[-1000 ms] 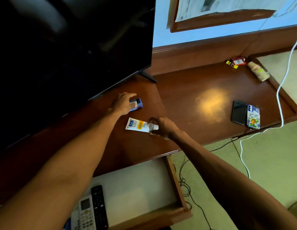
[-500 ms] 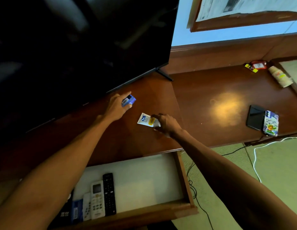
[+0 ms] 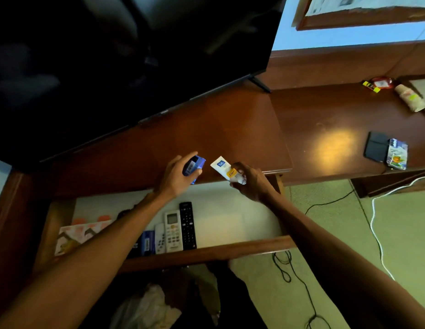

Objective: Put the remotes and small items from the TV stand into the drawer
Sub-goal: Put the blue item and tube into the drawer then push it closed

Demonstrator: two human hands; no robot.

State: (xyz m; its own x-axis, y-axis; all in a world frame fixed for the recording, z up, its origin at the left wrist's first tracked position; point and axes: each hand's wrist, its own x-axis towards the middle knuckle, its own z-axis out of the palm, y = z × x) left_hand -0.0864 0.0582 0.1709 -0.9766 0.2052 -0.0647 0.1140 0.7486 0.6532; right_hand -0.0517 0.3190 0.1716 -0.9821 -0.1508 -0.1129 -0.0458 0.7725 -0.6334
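My left hand (image 3: 177, 175) grips a small blue box (image 3: 194, 166), held in the air over the front edge of the wooden TV stand (image 3: 206, 134). Beside it my right hand (image 3: 250, 182) holds a white tube with a blue and yellow label (image 3: 224, 167), tilted up. Both hands hover above the back of the open drawer (image 3: 218, 251). Inside the drawer lie a black remote (image 3: 187, 225), a white remote with a display (image 3: 173, 231), a smaller white remote (image 3: 160, 238) and a blue box (image 3: 147, 242).
A large dark TV (image 3: 111, 62) fills the upper left. On the stand's right part lie a black phone (image 3: 375, 149), a patterned phone case (image 3: 397, 156), stacked paper cups (image 3: 410, 98) and small red and yellow items (image 3: 378, 83). Cables (image 3: 375, 217) run over the floor.
Both hands lifted their items off the stand top and drew them back toward me, over the stand's front edge and the drawer. The view tilted down, showing more of the drawer.
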